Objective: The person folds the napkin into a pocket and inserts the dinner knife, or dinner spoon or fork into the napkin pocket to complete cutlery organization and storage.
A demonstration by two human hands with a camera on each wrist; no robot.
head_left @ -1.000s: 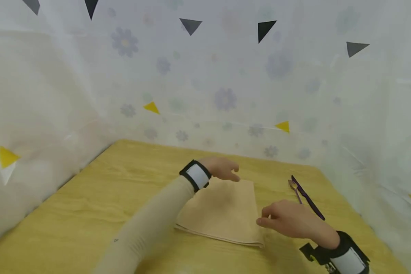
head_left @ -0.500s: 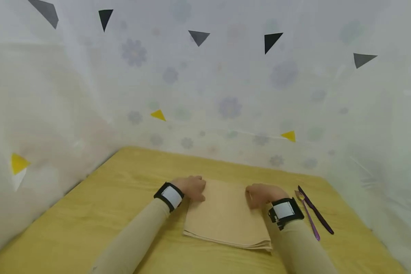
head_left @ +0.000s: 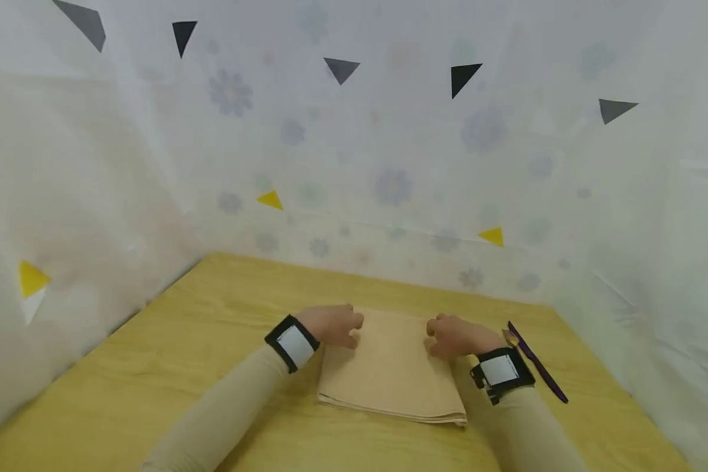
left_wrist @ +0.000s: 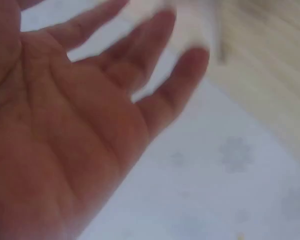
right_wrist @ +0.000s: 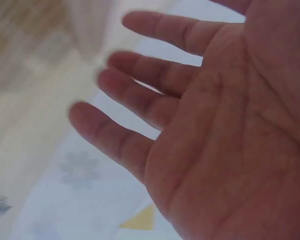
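Folded cloth (head_left: 389,373) between both hands' fingers (head_left: 354,322)

both arms reach forward in beige sleeves with black wrist straps; left hand (head_left: 335,325) and right hand (head_left: 452,336) lie near each other, fingers relaxed.

Head view: from above and behind the forearms, facing forward and down over the tabletop (head_left: 153,367) toward the curtain (head_left: 389,164). Left wrist view: very close to the left palm (left_wrist: 55,130), blurred. Right wrist view: equally close to the right palm (right_wrist: 230,135). All views share the curtain.
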